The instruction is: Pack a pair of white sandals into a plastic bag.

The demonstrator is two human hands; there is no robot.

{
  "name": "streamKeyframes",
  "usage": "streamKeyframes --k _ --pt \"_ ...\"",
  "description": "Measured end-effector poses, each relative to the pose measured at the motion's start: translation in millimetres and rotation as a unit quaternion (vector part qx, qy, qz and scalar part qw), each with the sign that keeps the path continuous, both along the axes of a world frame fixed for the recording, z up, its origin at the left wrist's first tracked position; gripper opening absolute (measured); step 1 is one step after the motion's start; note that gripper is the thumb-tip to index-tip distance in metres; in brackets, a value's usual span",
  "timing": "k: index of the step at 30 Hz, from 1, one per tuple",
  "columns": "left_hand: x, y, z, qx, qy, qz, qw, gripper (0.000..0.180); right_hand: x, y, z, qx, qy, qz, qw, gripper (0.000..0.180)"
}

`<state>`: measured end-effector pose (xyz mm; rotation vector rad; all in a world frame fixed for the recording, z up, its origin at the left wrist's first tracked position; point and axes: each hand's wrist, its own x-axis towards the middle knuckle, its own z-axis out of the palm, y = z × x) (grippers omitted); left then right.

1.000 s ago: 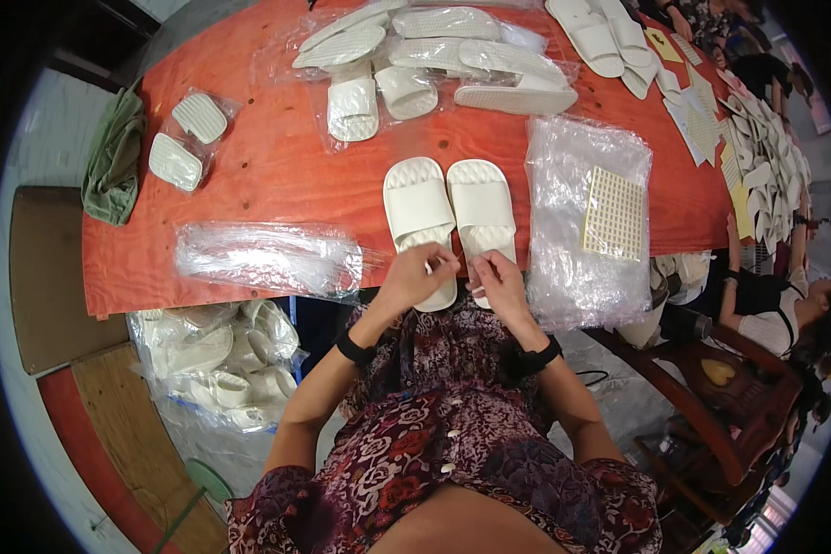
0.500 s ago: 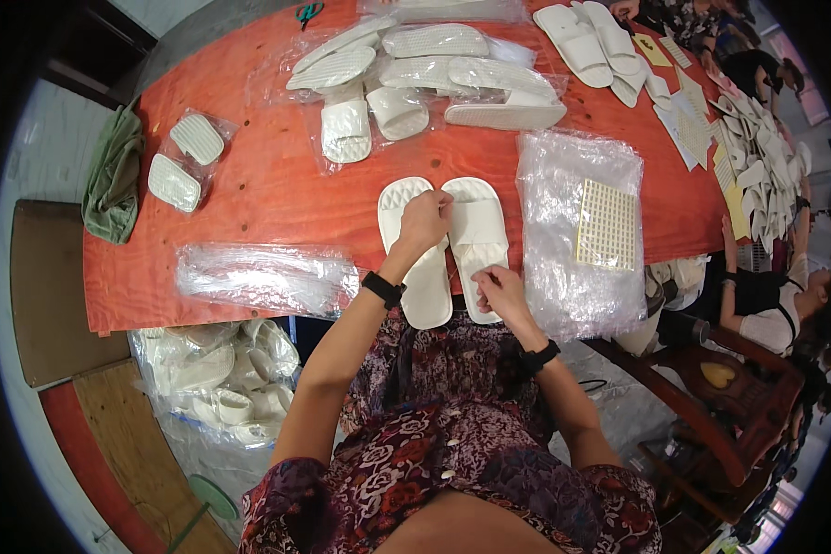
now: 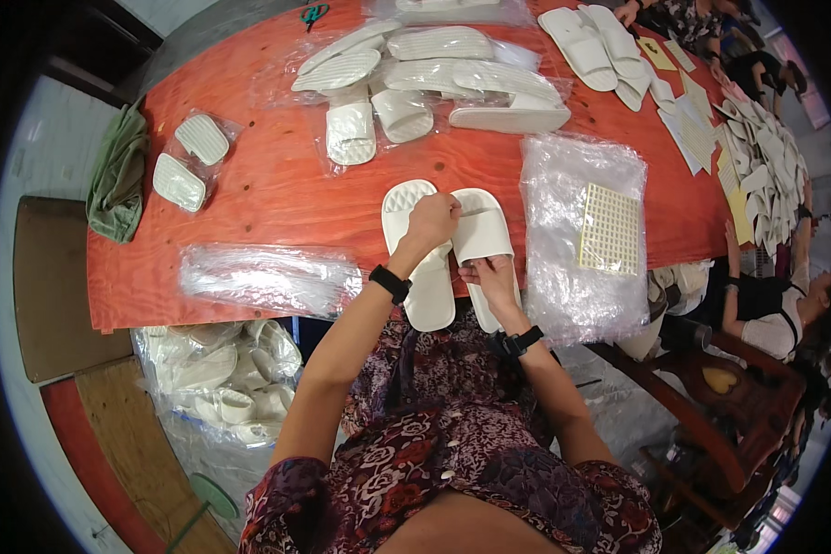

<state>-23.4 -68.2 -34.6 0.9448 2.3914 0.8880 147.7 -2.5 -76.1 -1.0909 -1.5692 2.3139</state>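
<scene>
A pair of white slippers lies side by side before me, the left slipper [image 3: 429, 300] and the right slipper [image 3: 485, 235]. My left hand [image 3: 432, 222] lies across the left slipper's strap. Its fingertips are pinched together at the inner edge of the right slipper, near the toe; what they hold is too small to make out. My right hand [image 3: 491, 277] has its fingers curled at the heel-side edge of the right slipper's strap, gripping it. Beside it lies a stack of clear plastic bags [image 3: 549, 295], topped by a cream sheet with a grid of small stickers [image 3: 609, 231].
Several bagged white slippers [image 3: 439, 43] cover the table's far side. Another bagged pair [image 3: 180, 182] and a green cloth [image 3: 118, 175] lie left. Clear wrappers [image 3: 268, 277] rest near the front edge. Loose slippers [image 3: 582, 51] and other people are at right; a wooden chair [image 3: 711, 388] stands nearby.
My right hand has moved up and inward from the right slipper's side to its strap. That slipper has tilted slightly, its heel end shifting right. My left hand has stayed near its toe.
</scene>
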Motion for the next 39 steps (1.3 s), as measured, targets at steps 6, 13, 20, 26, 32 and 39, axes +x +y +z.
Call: streamKeyframes --k 6,13,20,26,32,39 --pt "4 14 9 -0.112 0.021 -0.04 0.993 0.021 0 0 17 -0.024 -0.009 0.021 0.999 0.014" --pt "3 18 5 -0.133 0.031 -0.062 0.989 0.025 -6 3 13 -0.05 -0.045 0.015 0.998 0.011" --pt "-1 20 -2 -0.113 0.024 -0.048 0.992 0.024 -7 4 7 -0.076 -0.005 0.027 0.997 0.008" --pt "-9 18 -5 -0.098 -0.028 -0.05 0.994 0.026 -2 13 3 -0.163 0.067 0.047 0.983 0.012" --pt "-13 16 -3 -0.06 -0.082 -0.039 0.994 0.027 2 17 12 -0.241 0.111 0.056 0.962 0.015" --pt "-13 17 1 -0.066 -0.127 -0.022 0.989 0.032 0 18 9 -0.224 0.105 0.057 0.967 0.016"
